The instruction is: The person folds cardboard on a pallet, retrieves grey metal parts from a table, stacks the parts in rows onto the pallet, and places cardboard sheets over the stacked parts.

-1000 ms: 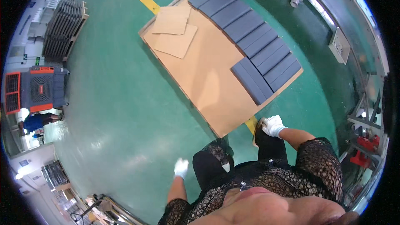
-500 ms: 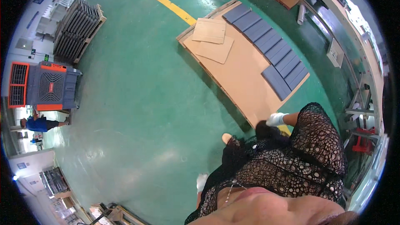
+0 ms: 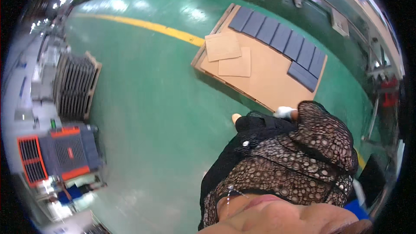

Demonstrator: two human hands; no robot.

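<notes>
My right hand (image 3: 284,112), in a white glove, hangs in front of my body beside the near edge of a low pallet topped with a cardboard sheet (image 3: 264,87). Its fingers are too small and blurred to make out, and I see nothing held in it. My left hand is out of view. Along the pallet's far right side lies a row of dark blue-grey rectangular pieces (image 3: 281,39), with one more (image 3: 303,76) set crosswise at the near end. Two loose cardboard pieces (image 3: 222,46) overlap at the pallet's left end.
Green floor (image 3: 147,104) with a yellow line (image 3: 151,26) surrounds the pallet. To the left stand a pallet stack of dark trays (image 3: 74,86) and an orange-and-grey air cooler (image 3: 65,154). A person in blue (image 3: 71,194) is beyond it. A long workbench (image 3: 368,28) runs along the right.
My view has turned, so the air cooler and tray stack sit lower in the picture. My gloved left hand, visible before, has gone out of view. The pieces on the pallet keep their arrangement.
</notes>
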